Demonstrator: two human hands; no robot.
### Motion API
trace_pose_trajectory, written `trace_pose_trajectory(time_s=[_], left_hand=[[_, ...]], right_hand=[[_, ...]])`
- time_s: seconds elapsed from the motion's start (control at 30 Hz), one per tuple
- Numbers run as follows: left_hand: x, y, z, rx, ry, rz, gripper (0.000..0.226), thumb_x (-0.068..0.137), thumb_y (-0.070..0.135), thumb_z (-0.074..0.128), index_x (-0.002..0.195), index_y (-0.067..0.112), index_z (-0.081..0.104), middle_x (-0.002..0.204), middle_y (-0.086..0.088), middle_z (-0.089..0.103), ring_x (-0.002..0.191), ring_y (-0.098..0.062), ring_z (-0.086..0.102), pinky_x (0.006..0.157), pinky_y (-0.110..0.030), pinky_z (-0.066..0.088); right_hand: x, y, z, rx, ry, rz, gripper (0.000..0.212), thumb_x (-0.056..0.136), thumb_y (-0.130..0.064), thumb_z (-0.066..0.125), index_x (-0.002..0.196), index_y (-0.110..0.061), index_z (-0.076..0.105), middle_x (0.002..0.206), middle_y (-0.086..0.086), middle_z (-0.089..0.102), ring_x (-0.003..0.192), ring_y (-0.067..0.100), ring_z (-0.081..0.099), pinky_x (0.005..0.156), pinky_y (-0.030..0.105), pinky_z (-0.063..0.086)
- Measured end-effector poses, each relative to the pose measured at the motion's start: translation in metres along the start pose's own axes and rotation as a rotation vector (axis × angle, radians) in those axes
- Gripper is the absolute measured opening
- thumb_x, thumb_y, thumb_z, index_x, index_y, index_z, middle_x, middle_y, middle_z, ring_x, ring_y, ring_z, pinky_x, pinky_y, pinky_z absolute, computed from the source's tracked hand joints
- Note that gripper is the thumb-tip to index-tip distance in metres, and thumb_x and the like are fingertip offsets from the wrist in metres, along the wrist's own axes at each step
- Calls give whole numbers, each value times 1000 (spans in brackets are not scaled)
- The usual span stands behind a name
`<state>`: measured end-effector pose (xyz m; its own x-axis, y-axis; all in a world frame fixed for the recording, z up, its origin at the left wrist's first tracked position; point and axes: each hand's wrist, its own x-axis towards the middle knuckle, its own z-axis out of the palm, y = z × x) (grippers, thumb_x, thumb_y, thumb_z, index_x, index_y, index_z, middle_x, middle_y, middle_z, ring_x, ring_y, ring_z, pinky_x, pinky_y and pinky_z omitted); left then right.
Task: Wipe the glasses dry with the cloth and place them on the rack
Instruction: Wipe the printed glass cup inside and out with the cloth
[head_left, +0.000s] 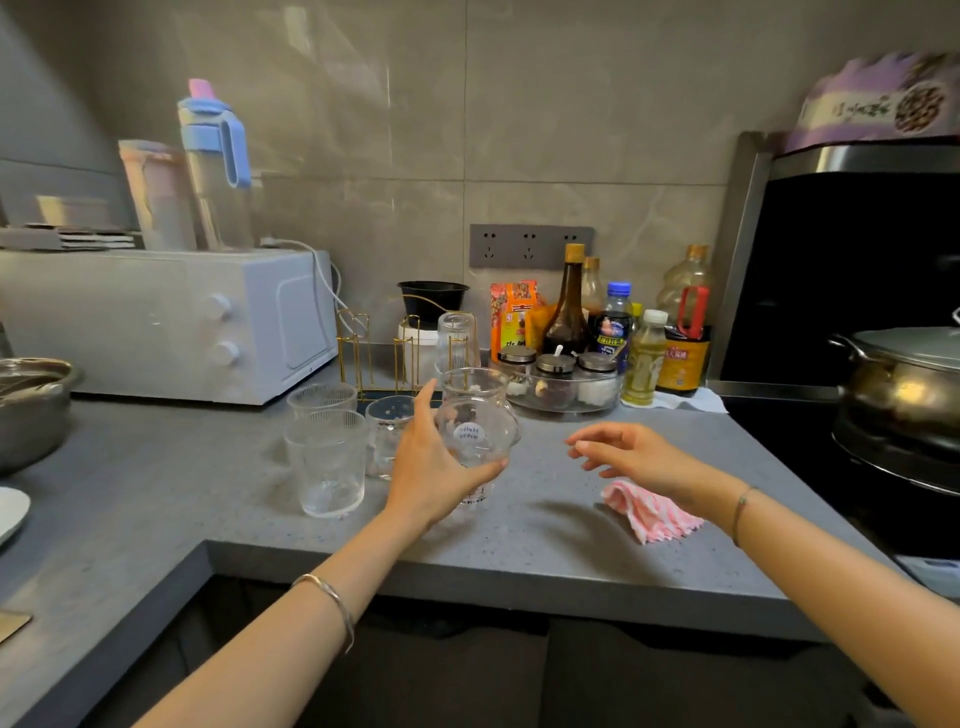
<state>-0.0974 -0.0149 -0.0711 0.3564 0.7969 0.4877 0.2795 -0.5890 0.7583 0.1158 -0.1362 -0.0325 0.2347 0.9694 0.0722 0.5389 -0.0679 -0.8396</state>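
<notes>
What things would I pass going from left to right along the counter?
First the metal bowl → white oven → ribbed glasses → glass held by the left hand → pink cloth → big pot.

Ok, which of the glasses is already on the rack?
The glass upside down on the gold rack, behind the left hand. Three stand upright on the counter; the left hand holds a round glass.
</notes>
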Motion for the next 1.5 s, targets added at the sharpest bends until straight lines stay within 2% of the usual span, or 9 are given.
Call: trace_pose_trajectory(time_s=[0.23, 0.43, 0.57, 0.67, 0.77, 1.0, 1.1, 1.2, 1.5], left_hand=[[1, 34, 30, -428, -90, -69, 106, 58, 31, 93, 139, 28, 24, 129, -1, 49, 116, -20, 56, 101, -38, 48], [6, 49, 57, -704, -115, -305, 80, 67, 23, 88, 129, 9, 40, 124, -4, 59, 99, -6, 61, 76, -14, 50], [16, 50, 61, -883, -157, -396, 92, 43, 45, 90, 122, 11, 56, 114, -5, 69, 103, -17, 65, 86, -30, 51], [19, 60, 54, -977, -200, -408, 52, 64, 45, 73, 110, 21, 66, 103, 0, 74, 96, -18, 66, 77, -29, 52], [21, 64, 47, -1010, -238, -438, 62, 68, 55, 61, 119, 20, 66, 109, -5, 74, 94, -19, 69, 84, -34, 55], [35, 78, 44, -1229, -299, -420, 65, 77, 58, 51, 121, 12, 64, 115, -10, 71, 96, -20, 70, 97, -40, 49], [36, 84, 46, -1248, -300, -400, 61, 79, 62, 50, 112, 15, 71, 107, -8, 74, 90, -20, 71, 91, -40, 51], [39, 88, 47, -1230, -361, -345, 71, 84, 67, 45, 123, 13, 66, 117, -13, 69, 104, -23, 68, 91, -38, 50], [42, 97, 48, -1172, -326, -288, 74, 93, 68, 18, 72, 34, 80, 89, 5, 77, 87, -9, 73, 95, -34, 48]], right_hand=[[-15, 45, -13, -590, 159, 87, 46, 85, -44, 67, 121, -21, 51, 120, -7, 51, 110, 14, 51, 89, 27, 42], [-17, 70, 0, -705, 241, 87, 39, 79, -47, 70, 104, -22, 53, 102, -3, 61, 90, 15, 56, 75, 31, 49], [-10, 75, 1, -750, 375, 84, 24, 85, -41, 62, 92, -18, 60, 92, 2, 66, 85, 23, 61, 63, 30, 43], [0, 73, -16, -793, 407, 142, 27, 85, -39, 61, 74, -14, 61, 74, 6, 66, 73, 29, 63, 55, 30, 39], [13, 53, -38, -599, 448, 196, 36, 91, -31, 57, 60, -12, 54, 60, 7, 58, 62, 24, 54, 50, 27, 38], [4, -39, -29, 311, 795, -273, 20, 96, -12, 51, 92, -8, 70, 73, -3, 65, 68, 6, 58, 56, 16, 48], [-13, -57, 7, 195, 680, -564, 28, 97, -16, 50, 122, -19, 62, 107, -11, 67, 95, -8, 61, 77, 14, 52], [-9, -46, 35, -94, 529, -763, 46, 98, -24, 41, 144, -24, 39, 155, -7, 30, 145, 13, 23, 117, 34, 26], [-3, -29, 43, -339, 476, -813, 45, 102, -33, 31, 146, -25, 36, 161, -6, 9, 149, 22, 1, 121, 42, 6]])
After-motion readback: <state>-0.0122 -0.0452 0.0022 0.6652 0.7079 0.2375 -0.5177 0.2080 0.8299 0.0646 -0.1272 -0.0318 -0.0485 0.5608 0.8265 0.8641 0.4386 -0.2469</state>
